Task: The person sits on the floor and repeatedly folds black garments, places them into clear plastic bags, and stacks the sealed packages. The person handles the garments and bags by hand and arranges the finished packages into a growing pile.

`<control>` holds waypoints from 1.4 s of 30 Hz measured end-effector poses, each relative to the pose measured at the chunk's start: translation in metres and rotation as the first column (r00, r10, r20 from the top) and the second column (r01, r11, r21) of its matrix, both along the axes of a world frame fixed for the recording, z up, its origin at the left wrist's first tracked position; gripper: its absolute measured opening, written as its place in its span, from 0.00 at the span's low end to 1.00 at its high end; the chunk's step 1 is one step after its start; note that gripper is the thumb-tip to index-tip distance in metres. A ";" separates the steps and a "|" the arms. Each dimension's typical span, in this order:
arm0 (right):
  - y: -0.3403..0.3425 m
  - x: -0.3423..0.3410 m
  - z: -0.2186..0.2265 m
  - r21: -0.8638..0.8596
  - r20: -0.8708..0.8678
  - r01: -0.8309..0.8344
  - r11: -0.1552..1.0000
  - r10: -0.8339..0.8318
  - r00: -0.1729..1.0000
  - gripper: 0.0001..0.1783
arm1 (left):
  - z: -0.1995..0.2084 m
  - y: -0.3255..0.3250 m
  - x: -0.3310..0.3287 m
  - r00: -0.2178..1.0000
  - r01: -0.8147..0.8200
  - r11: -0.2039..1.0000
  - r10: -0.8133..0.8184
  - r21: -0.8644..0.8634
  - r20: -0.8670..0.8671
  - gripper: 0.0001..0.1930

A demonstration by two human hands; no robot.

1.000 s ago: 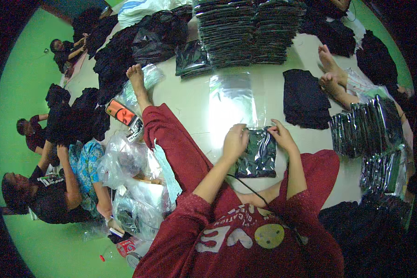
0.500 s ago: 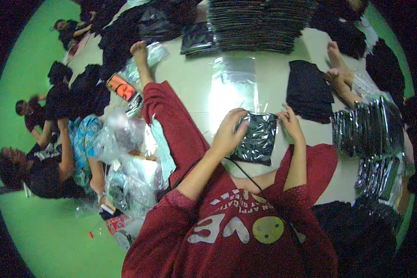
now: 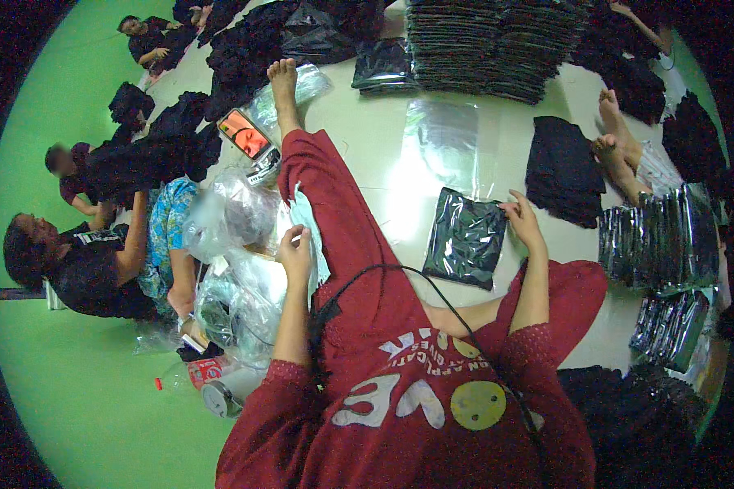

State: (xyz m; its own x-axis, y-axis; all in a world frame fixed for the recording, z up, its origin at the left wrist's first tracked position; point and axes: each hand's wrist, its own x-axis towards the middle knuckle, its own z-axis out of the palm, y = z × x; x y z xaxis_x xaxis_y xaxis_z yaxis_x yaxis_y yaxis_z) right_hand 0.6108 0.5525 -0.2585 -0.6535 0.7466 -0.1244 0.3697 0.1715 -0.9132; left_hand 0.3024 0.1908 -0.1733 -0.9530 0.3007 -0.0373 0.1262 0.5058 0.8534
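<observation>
A folded black garment in a glossy clear plastic bag [image 3: 465,239] lies on the pale floor between my legs. My right hand [image 3: 525,220] is at its upper right corner, thumb and fingers closed on the bag's edge. My left hand [image 3: 296,248] is away from the bag, above my left thigh, fingers curled together; whatever they hold, if anything, is too small to make out. Close beside that hand, a pale blue sheet [image 3: 308,228] lies along my thigh. Flat clear plastic bags [image 3: 442,147] lie on the floor beyond the bagged garment.
Folded black garments [image 3: 564,171] lie at right, beside stacked bagged garments [image 3: 656,240]. A tall black stack [image 3: 493,49] stands at the far side. Crumpled clear plastic [image 3: 236,301] and a phone with a lit screen [image 3: 245,134] are at left. A co-worker [image 3: 81,261] sits at left.
My left hand has let go of the bag's top edge and moved left to above my thigh. My right hand stays at the bag's corner. The whole view has shifted slightly.
</observation>
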 end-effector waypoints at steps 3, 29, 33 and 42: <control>0.001 0.005 -0.008 -0.027 -0.065 0.004 1.000 -0.005 0.998 0.22 | -0.012 0.010 0.004 0.992 0.038 0.998 -0.032 0.049 -0.118 0.17; -0.001 0.002 -0.015 -0.133 -0.052 0.134 0.982 -0.142 0.988 0.19 | 0.020 0.007 0.046 0.953 0.178 0.981 -0.192 -0.082 -0.233 0.14; -0.002 0.001 -0.013 -0.142 -0.038 0.133 0.981 -0.140 0.989 0.19 | 0.029 0.009 0.052 0.912 0.189 0.964 -0.243 -0.188 -0.329 0.14; -0.002 0.002 -0.017 -0.114 -0.074 0.109 0.987 -0.118 0.990 0.18 | 0.041 0.024 0.063 0.837 0.100 0.910 -0.296 -0.404 -0.461 0.09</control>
